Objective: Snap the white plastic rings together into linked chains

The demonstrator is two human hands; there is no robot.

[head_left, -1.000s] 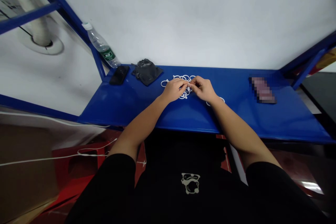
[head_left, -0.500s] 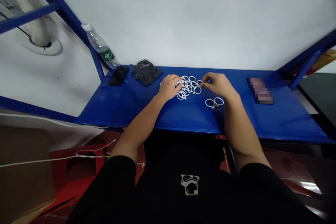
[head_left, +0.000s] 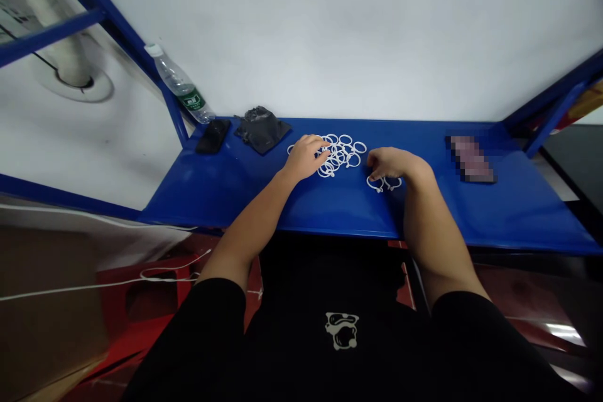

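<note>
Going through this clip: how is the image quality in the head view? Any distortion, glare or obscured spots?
In the head view, the wide lens bends the blue metal shelf and its frame; a pixelated patch hides the object at the right; a bright glare streak sits low on the right; the white plastic rings stay fairly sharp.

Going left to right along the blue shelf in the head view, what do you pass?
plastic water bottle → black phone → crumpled black bag → left hand → white plastic rings → right hand → pixelated object
</note>
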